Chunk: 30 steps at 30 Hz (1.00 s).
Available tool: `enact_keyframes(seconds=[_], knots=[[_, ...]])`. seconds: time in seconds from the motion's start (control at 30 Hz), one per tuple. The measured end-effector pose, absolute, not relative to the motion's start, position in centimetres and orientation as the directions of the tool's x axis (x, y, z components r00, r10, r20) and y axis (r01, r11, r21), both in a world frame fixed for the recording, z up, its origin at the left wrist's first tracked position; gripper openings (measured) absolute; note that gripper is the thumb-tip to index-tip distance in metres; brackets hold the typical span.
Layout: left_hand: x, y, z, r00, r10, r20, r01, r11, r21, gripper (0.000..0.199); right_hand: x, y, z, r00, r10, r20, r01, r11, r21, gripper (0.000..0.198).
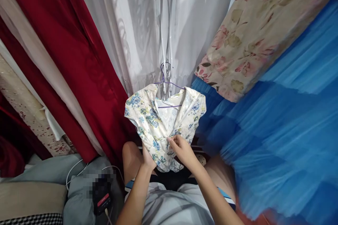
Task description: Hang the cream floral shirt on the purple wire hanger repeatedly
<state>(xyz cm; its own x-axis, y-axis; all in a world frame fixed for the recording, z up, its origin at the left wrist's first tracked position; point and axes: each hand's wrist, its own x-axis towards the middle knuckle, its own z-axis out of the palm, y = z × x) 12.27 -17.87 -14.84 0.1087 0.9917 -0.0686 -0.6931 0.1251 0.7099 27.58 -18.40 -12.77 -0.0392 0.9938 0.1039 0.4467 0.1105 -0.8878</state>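
Note:
A cream blouse (155, 123) with blue flowers and a V-shaped neckline hangs on a thin purple clothes hanger (173, 83) in front of me. The hanger's hook is up against a white ladder-like strap (164, 35). My left hand (148, 158) holds the lower left side of the blouse, with its fingers hidden behind the cloth. At the bottom of the neckline, my right hand (181, 147) pinches the front of the fabric between thumb and fingers. The blouse's lower hem bunches above my lap.
Red drapes (87, 77) hang at the left and white curtains (139, 17) behind the blouse. A floral cloth (237, 49) and blue tulle (264, 130) fill the right. A dark device (102, 197) with a white cable lies on grey fabric at lower left, beside a beige cushion (31, 198).

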Motion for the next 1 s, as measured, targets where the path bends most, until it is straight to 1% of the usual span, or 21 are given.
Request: enact_keyframes(seconds=[0.03,0.07,0.1,0.13,0.2,0.3,0.4,0.47,0.53,0.57,0.6,0.63,0.67,0.73,0.77,0.8,0.87,0.93,1.0], knots=[[12.1,-18.1,-15.1,0.111,0.992,-0.066,-0.712,0.126,0.691,0.079,27.1,-18.0,-12.6,-0.030,0.993,0.117,0.511,0.116,-0.852,0.034],[12.0,-18.3,-15.3,0.117,0.991,-0.059,-0.719,0.126,0.684,0.084,26.6,-17.7,-12.5,-0.021,0.991,0.132,0.564,0.121,-0.817,0.034],[12.0,-18.3,-15.5,0.123,0.991,-0.050,-0.710,0.123,0.694,0.082,26.3,-17.6,-12.4,-0.017,0.989,0.146,0.603,0.127,-0.787,0.035],[12.0,-18.3,-15.6,0.120,0.992,-0.042,-0.682,0.114,0.722,0.076,26.0,-17.6,-12.3,-0.018,0.987,0.157,0.628,0.133,-0.766,0.035],[12.1,-18.0,-16.0,0.074,0.997,-0.033,-0.593,0.071,0.802,0.065,26.0,-17.7,-12.4,-0.030,0.985,0.168,0.654,0.146,-0.742,0.037],[12.2,-17.2,-16.8,-0.118,0.992,-0.053,-0.475,-0.010,0.880,0.061,26.7,-18.3,-12.8,-0.042,0.988,0.151,0.666,0.140,-0.733,0.040],[12.2,-16.5,-17.7,-0.304,0.952,-0.024,-0.329,-0.081,0.941,0.049,27.7,-18.6,-13.3,-0.084,0.992,0.096,0.622,0.127,-0.773,0.040],[12.2,-16.5,-18.1,-0.457,0.885,0.087,-0.160,-0.178,0.971,0.050,28.1,-18.5,-13.5,-0.098,0.993,0.069,0.561,0.112,-0.820,0.037],[12.4,-16.9,-18.2,-0.600,0.749,0.281,0.081,-0.293,0.953,0.060,28.2,-18.3,-13.6,-0.078,0.995,0.060,0.485,0.091,-0.870,0.034],[12.6,-17.3,-18.2,-0.619,0.684,0.386,0.201,-0.338,0.920,0.063,28.0,-18.3,-13.7,-0.064,0.996,0.058,0.440,0.080,-0.895,0.032],[12.9,-17.7,-18.2,-0.585,0.658,0.475,0.293,-0.374,0.880,0.062,27.9,-18.3,-13.6,-0.056,0.997,0.053,0.389,0.071,-0.919,0.032],[13.4,-18.1,-18.1,-0.503,0.684,0.528,0.341,-0.404,0.849,0.056,27.6,-18.4,-13.6,-0.062,0.997,0.043,0.332,0.061,-0.941,0.031],[13.8,-18.5,-18.2,-0.391,0.749,0.536,0.341,-0.423,0.840,0.047,27.4,-18.6,-13.5,-0.084,0.996,0.027,0.274,0.049,-0.961,0.031],[14.8,-18.9,-18.3,-0.150,0.880,0.450,0.250,-0.407,0.879,0.026,26.9,-18.9,-13.1,-0.155,0.988,0.000,0.158,0.025,-0.987,0.030],[15.3,-19.0,-18.4,-0.068,0.916,0.396,0.200,-0.376,0.905,0.021,26.9,-19.0,-12.7,-0.189,0.982,-0.004,0.107,0.017,-0.994,0.028],[15.7,-18.9,-18.5,-0.025,0.935,0.355,0.165,-0.346,0.923,0.019,26.9,-18.8,-12.3,-0.213,0.977,-0.002,0.064,0.011,-0.998,0.026],[16.1,-18.7,-18.7,-0.007,0.943,0.333,0.155,-0.328,0.932,0.020,27.4,-18.0,-10.9,-0.220,0.975,0.002,0.002,0.003,-1.000,0.024],[16.1,-18.3,-18.8,0.019,0.938,0.347,0.208,-0.343,0.916,0.020,28.1,-16.1,-8.7,-0.186,0.982,0.023,-0.044,0.015,-0.999,0.025],[15.6,-17.9,-18.9,0.078,0.932,0.354,0.285,-0.361,0.888,0.020,28.7,-13.4,-5.9,-0.113,0.990,0.088,-0.095,0.078,-0.992,0.026]])
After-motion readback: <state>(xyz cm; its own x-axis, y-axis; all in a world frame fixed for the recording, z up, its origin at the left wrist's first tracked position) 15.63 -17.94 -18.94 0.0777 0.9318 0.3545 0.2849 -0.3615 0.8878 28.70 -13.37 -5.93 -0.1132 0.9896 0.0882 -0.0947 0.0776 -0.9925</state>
